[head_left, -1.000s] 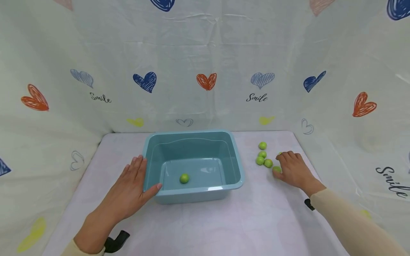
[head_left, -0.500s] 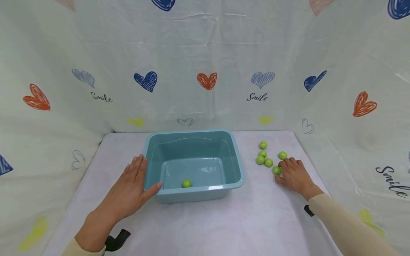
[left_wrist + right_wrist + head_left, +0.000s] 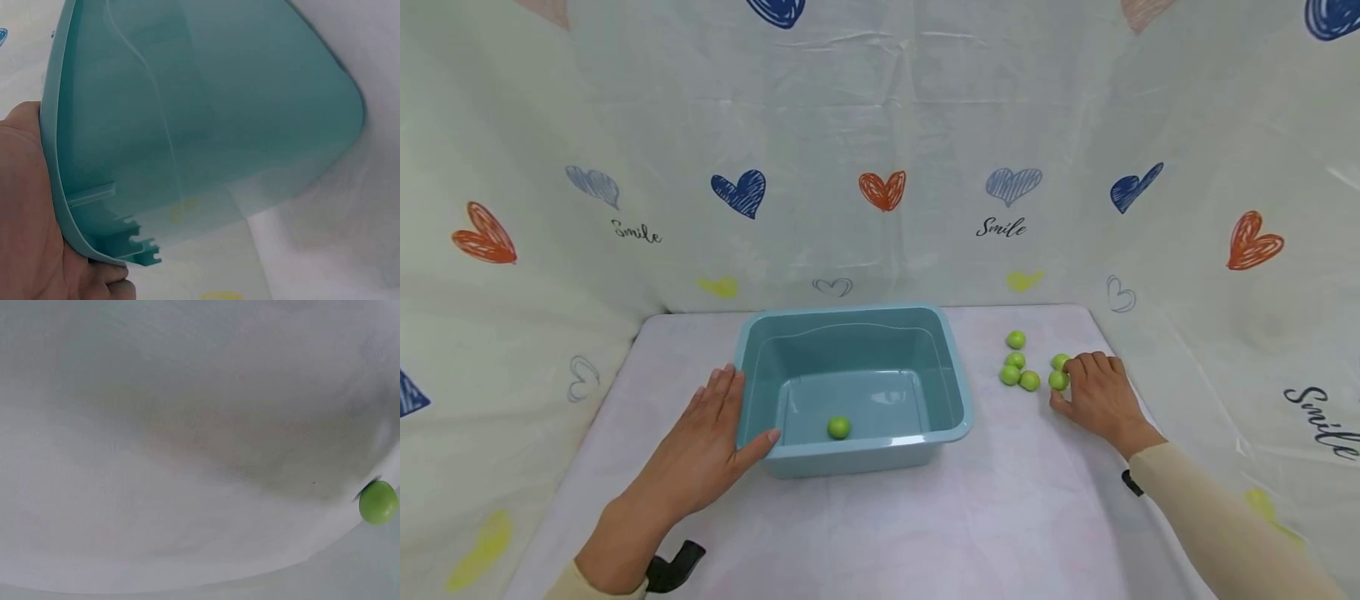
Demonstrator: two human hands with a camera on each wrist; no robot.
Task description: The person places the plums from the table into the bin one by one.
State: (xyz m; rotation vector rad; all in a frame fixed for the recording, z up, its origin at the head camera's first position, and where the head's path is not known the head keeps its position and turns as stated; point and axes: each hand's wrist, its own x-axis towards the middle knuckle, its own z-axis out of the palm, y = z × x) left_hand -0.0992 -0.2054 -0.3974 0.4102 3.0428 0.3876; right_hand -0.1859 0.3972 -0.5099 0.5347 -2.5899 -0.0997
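A light-blue plastic tub [image 3: 850,458] stands on the table with one small green ball [image 3: 838,427] on its floor. My left hand [image 3: 688,450] rests against the tub's left side, fingers straight and thumb over the near rim. In the left wrist view the palm [image 3: 28,206] lies along the tub's rim [image 3: 51,137]. To the right, my right hand [image 3: 1101,400] pinches another green ball [image 3: 1058,380] between thumb and fingers. Just behind it lies a further ball [image 3: 1060,362], partly covered by the fingers. The right wrist view shows one green ball [image 3: 378,502] but no hand.
Several loose green balls [image 3: 1015,360] lie between the tub and my right hand. A pale cloth covers the table [image 3: 940,533]. A white sheet [image 3: 880,100] printed with hearts rises behind the table and along both sides.
My right hand has shifted slightly away from me, and the ball at its fingers has moved with it. The ball in the tub has rolled a little. My left hand stays put.
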